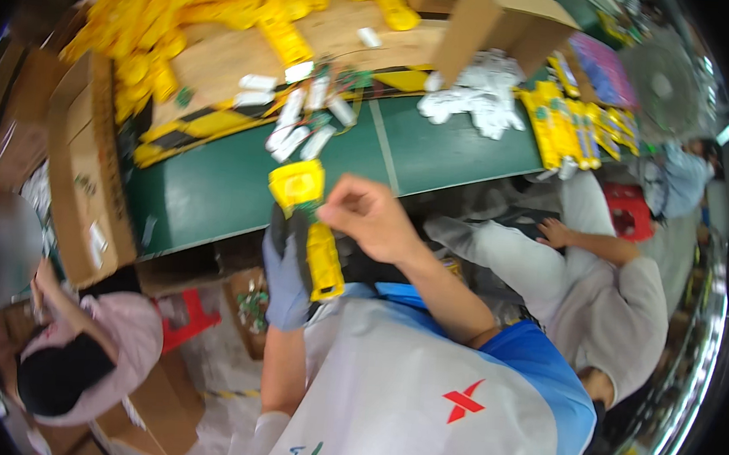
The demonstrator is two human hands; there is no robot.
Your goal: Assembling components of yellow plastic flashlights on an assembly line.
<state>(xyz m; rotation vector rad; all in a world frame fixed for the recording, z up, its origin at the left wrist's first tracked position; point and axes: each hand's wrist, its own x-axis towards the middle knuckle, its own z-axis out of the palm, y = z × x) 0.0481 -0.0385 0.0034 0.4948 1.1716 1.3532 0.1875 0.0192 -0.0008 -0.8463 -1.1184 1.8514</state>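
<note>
Where the gloved left hand [285, 251] is gripping: its fingers are clamping on a yellow casing [325, 263], which is hanging just short of the near edge of the green tabletop [197, 199], left of that edge's middle.
Yellow part above: a squarish yellow part [297, 182] is showing at the left fingertips; whether it is joining the casing, I cannot tell.
Green piece: a small green piece [305, 209] is peeking out between the two yellow shapes.
Bare right hand [375, 220]: it is hovering just right of the green piece, thumb and forefinger nearly meeting; blur is hiding whether they are pinching anything.
Neighbours: a pale-clad worker [620, 313] is sitting by the near edge's right part, resting a hand on a leg; a worker in pink [125, 329] is sitting off the near left corner.
White cases: several white cases [291, 129] with thin wires are lying beyond the hands, some reaching the striped border [211, 124].
Right end: yellow units [566, 127] are lying in a row near the right end, a heap of white pieces [480, 92] beside them.
Open carton [500, 34]: it is tilting behind the white heap.
Far left corner: a large yellow pile [160, 2] is spreading there.
</note>
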